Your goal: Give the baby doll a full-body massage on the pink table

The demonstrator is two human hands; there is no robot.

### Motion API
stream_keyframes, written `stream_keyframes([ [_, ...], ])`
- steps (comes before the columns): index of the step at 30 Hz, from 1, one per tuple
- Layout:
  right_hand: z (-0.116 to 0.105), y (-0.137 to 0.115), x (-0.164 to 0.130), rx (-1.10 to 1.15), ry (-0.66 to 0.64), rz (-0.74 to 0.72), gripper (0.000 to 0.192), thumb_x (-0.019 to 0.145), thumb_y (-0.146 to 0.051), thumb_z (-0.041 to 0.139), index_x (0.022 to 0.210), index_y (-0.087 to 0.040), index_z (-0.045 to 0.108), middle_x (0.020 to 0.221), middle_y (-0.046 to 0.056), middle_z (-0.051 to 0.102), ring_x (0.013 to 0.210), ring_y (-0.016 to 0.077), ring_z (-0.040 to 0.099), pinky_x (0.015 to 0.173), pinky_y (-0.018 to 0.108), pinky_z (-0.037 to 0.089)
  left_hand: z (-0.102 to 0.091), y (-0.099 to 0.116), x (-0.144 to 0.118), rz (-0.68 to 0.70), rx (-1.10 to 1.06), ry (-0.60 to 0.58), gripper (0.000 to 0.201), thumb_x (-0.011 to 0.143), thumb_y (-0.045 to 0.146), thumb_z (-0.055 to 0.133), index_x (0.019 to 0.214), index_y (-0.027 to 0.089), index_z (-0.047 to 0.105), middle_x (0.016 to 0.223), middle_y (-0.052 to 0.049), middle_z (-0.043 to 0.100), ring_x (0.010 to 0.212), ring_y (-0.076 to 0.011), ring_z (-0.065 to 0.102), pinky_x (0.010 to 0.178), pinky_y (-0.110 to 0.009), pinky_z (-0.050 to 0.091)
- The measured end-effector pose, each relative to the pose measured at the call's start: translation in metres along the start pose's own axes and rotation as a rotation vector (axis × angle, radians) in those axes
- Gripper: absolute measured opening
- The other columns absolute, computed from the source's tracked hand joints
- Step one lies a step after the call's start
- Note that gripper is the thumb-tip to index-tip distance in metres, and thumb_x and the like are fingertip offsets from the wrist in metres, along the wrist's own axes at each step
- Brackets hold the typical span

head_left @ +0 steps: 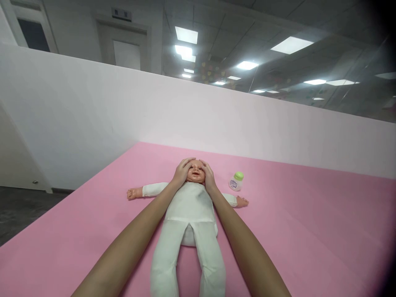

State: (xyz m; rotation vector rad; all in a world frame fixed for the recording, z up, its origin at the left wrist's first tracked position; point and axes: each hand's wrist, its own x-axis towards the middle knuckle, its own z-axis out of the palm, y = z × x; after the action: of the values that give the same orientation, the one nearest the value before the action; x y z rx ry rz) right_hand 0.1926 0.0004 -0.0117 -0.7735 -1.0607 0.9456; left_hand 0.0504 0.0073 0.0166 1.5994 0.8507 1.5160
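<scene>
A doll (189,206) in a white suit lies on its back on a pink mat (309,231), arms spread, legs toward the near edge. The left hand (183,170) cups the left side of its head, fingers curved over the forehead; the right hand (209,175) cups the right side. Both are closed around the head, not gripping anything else. The likely risk is that pressing or pulling at the head alone would slide the limp cloth body across the smooth mat, or twist the neck seam. Just to the right of the head stands a small bottle (236,181) with a green cap, near the doll's outstretched arm; a sideways shift of that arm could tip it over.
</scene>
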Motion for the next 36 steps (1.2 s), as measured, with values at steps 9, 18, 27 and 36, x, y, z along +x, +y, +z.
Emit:
stream_keyframes([
  [9, -0.0006, -0.0013, -0.0011, -0.033, -0.009, -0.018, 0.042, 0.08, -0.041, 0.069, 0.118, -0.024, 0.071, 0.129, 0.004, 0.07, 0.125, 0.0255, 0.059, 0.108, 0.037, 0.046, -0.0013, -0.0049, 0.001, 0.009, -0.001, -0.016, 0.033, 0.091, 0.03, 0.054, 0.115, 0.02, 0.073, 0.131, -0.009, 0.068, 0.127, -0.0233, 0.059, 0.111, -0.035, 0.044],
  [18, -0.0006, 0.0022, 0.0015, -0.002, -0.004, -0.005, 0.041, 0.079, -0.039, 0.067, 0.117, -0.025, 0.071, 0.128, 0.003, 0.07, 0.124, 0.025, 0.06, 0.107, 0.037, 0.047, -0.0015, -0.0009, -0.0005, -0.003, 0.003, -0.022, 0.033, 0.092, 0.03, 0.054, 0.116, 0.02, 0.073, 0.132, -0.008, 0.068, 0.127, -0.0232, 0.059, 0.11, -0.034, 0.046],
  [27, -0.0001, 0.0008, 0.0006, 0.009, 0.003, -0.002, 0.04, 0.079, -0.037, 0.064, 0.117, -0.024, 0.071, 0.126, 0.003, 0.071, 0.123, 0.0248, 0.06, 0.107, 0.037, 0.047, -0.001, -0.0036, 0.0009, 0.006, -0.004, -0.012, 0.033, 0.09, 0.028, 0.053, 0.115, 0.02, 0.073, 0.13, -0.009, 0.068, 0.127, -0.0234, 0.059, 0.111, -0.035, 0.045],
  [36, -0.0024, 0.0068, 0.0034, 0.015, -0.005, -0.013, 0.042, 0.078, -0.039, 0.066, 0.117, -0.024, 0.071, 0.127, 0.003, 0.071, 0.123, 0.0253, 0.061, 0.106, 0.039, 0.048, -0.0025, -0.0043, 0.0003, 0.014, -0.017, -0.04, 0.032, 0.091, 0.033, 0.056, 0.116, 0.021, 0.073, 0.131, -0.009, 0.068, 0.127, -0.0236, 0.06, 0.112, -0.036, 0.044],
])
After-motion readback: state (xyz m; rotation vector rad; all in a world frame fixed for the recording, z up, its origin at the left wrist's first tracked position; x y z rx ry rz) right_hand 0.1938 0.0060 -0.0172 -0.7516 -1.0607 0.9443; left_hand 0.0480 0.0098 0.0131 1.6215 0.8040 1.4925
